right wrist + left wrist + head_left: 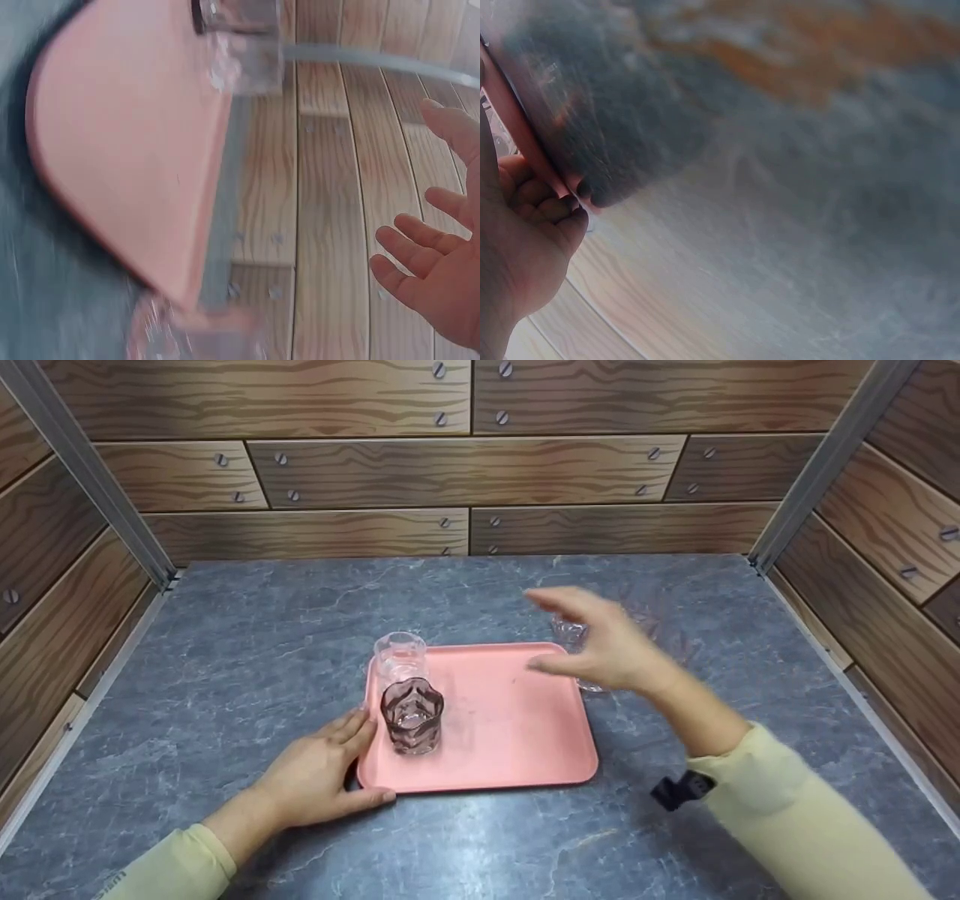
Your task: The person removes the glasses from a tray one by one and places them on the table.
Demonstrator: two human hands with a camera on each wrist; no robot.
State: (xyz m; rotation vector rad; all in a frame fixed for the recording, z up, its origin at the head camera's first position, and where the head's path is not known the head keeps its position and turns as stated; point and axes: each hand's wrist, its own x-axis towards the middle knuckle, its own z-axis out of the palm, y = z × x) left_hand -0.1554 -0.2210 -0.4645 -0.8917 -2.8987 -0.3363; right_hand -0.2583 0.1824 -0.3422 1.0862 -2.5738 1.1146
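Observation:
My left hand (315, 772) grips the near left corner of the pink tray (510, 720), thumb on the front edge and fingers along the left side; the left wrist view shows these fingers (544, 199) bent against the tray rim (521, 135). A smoky glass with a wavy rim (412, 716) stands upright on the tray's left part. Just behind it, a clear glass (401, 660) is at the back left corner. Over the tray's back right corner, my right hand (607, 645) is spread, thumb and fingers apart, holding nothing; the right wrist view also shows this hand (439, 255) empty.
Clear glassware (568, 634) stands on the grey table (480, 847) beyond the tray's right side, partly hidden by my right hand and blurred; I cannot tell how many pieces. Wood-patterned panels (465, 472) enclose the back and sides.

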